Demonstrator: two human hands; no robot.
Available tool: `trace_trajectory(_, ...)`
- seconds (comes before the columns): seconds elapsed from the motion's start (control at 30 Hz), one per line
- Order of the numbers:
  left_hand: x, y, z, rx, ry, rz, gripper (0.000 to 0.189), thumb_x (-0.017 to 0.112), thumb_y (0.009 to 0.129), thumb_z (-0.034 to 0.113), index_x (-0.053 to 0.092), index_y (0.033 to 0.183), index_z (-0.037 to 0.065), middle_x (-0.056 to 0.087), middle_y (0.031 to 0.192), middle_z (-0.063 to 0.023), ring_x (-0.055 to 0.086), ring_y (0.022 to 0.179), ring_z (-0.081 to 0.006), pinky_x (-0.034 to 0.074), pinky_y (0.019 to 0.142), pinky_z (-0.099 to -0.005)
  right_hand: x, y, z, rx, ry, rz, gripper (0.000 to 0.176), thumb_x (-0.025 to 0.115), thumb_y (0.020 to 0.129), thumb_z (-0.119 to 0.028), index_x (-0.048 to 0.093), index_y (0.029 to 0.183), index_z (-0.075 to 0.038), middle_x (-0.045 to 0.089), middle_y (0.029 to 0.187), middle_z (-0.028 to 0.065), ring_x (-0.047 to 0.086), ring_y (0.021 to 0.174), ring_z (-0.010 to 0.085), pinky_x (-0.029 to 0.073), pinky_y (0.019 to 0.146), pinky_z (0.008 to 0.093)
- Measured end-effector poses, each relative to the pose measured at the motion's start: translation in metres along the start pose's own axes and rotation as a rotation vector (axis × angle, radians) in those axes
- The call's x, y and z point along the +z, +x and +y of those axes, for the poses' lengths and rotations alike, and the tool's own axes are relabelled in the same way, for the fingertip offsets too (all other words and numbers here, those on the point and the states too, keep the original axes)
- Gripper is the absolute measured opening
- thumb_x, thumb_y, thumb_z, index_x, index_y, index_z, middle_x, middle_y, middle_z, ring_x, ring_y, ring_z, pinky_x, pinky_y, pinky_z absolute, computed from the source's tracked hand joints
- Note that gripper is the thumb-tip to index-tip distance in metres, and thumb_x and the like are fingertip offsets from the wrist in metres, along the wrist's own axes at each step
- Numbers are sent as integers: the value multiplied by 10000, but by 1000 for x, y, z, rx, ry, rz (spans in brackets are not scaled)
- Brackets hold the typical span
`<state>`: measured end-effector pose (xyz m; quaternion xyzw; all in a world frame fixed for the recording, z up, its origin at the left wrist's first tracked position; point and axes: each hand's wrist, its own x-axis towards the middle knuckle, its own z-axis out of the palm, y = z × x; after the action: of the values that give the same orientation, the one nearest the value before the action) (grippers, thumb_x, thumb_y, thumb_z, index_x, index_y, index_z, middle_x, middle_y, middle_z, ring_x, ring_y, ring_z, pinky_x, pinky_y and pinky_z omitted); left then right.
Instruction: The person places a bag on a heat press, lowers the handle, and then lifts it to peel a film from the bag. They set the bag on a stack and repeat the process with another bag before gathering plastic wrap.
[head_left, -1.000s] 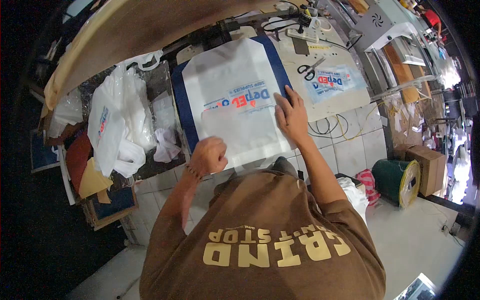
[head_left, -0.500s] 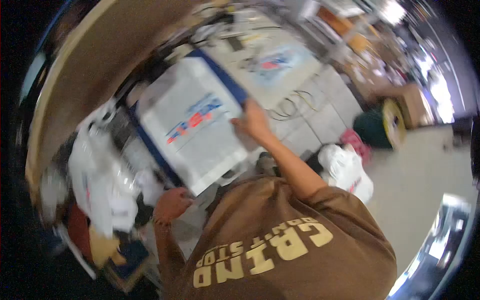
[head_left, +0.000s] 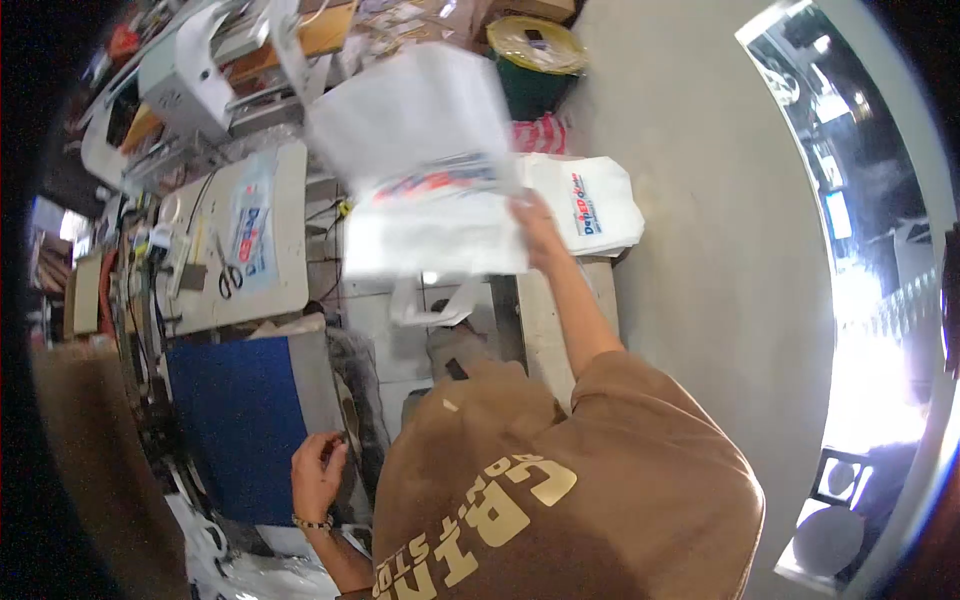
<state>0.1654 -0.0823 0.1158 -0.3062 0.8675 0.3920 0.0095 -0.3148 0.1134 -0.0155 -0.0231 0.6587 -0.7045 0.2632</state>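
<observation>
My right hand (head_left: 540,232) grips the lower right edge of a white shopping bag (head_left: 415,120) held up in front of me. The bag has red and blue print and handles hanging down, and it is blurred by motion. My left hand (head_left: 318,472), with a beaded bracelet at the wrist, is loosely curled with fingers apart and nothing visible in them. It is beside the right edge of a flat blue pad (head_left: 235,405) with a grey border. A pile of white printed bags (head_left: 600,208) lies on a bench just beyond my right hand.
At left, a pale worktable (head_left: 290,200) holds scissors (head_left: 230,279) and a printed sheet (head_left: 252,225). A metal-framed machine (head_left: 185,90) stands behind it. A green drum (head_left: 530,85) with a yellow rim is at the back. Crumpled white plastic (head_left: 270,578) lies at lower left.
My right hand has lifted the white bag off the blue pad, now uncovered, and carried it toward the pile of bags. My view has turned right. My left hand stays near the pad's edge.
</observation>
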Motion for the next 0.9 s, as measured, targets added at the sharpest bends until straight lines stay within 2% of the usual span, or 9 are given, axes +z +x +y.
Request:
trace_trajectory(0.13, 4, 26, 23, -11, 14, -101, 224, 664, 863, 125, 675, 1021, -34, 678, 900, -171, 669, 781, -293, 522, 726, -364, -156, 54, 42, -23, 496, 265, 392, 566, 972, -154, 509, 1343, -39, 623, 1205, 129, 612, 1069, 258, 519, 917, 405)
trace_trajectory(0.2, 8, 45, 41, 23, 60, -130, 224, 673, 863, 133, 676, 1016, -31, 685, 897, -170, 680, 799, -297, 526, 724, -365, -214, 85, 86, -17, 503, 467, 408, 501, 1001, -158, 462, 1382, -17, 583, 1289, 161, 597, 1121, 344, 491, 995, 540)
trace_trajectory(0.27, 11, 65, 56, -33, 94, -181, 227, 679, 861, 138, 678, 1015, -28, 688, 899, -170, 685, 804, -300, 528, 724, -368, -232, 95, 111, 170, 625, 712, 412, 478, 1008, -164, 455, 1383, 2, 577, 1302, 160, 589, 1136, 359, 467, 1024, 536)
trace_trajectory(0.4, 27, 108, 68, -25, 176, -265, 239, 692, 858, 146, 682, 1026, -23, 697, 911, -176, 695, 826, -307, 536, 725, -375, -252, 128, 200, 288, 852, 750, 434, 463, 1011, -151, 411, 1420, -15, 534, 1365, 153, 565, 1178, 358, 450, 1042, 509)
trace_trajectory(0.47, 34, 135, 86, -123, 162, -314, 240, 691, 860, 145, 683, 1034, -19, 699, 928, -178, 694, 828, -308, 538, 722, -375, -221, 112, 186, 307, 612, 974, 474, 503, 987, -94, 380, 1437, -12, 487, 1422, 156, 553, 1196, 352, 451, 1032, 486)
trace_trajectory(0.63, 48, 206, 121, -222, 176, -343, 243, 680, 871, 150, 684, 1055, -8, 701, 967, -178, 694, 836, -317, 542, 711, -378, -229, 128, 249, 187, 16, 1152, 596, 635, 895, -10, 369, 1427, 22, 511, 1375, 197, 557, 1178, 342, 441, 1035, 441)
trace_trajectory(0.8, 64, 265, 128, -174, 190, -397, 270, 668, 875, 198, 682, 1065, 6, 697, 977, -179, 687, 884, -331, 534, 748, -395, -255, 120, 275, 256, -355, 1082, 671, 698, 877, -82, 330, 1422, 52, 509, 1365, 227, 552, 1192, 331, 431, 1042, 398)
trace_trajectory(0.87, 68, 284, 130, -135, 204, -381, 266, 667, 873, 200, 683, 1059, 10, 696, 973, -180, 683, 892, -337, 531, 757, -401, -231, 116, 245, 66, -248, 1064, 761, 735, 859, -101, 260, 1431, 61, 514, 1349, 247, 551, 1199, 343, 431, 1045, 423)
trace_trajectory(0.9, 70, 294, 130, -86, 213, -372, 263, 666, 872, 203, 684, 1052, 13, 696, 969, -181, 678, 901, -343, 528, 766, -407, -268, 129, 303, 101, -203, 1016, 1064, 852, 761, -243, 137, 1500, 32, 508, 1349, 261, 554, 1194, 380, 427, 1058, 417)
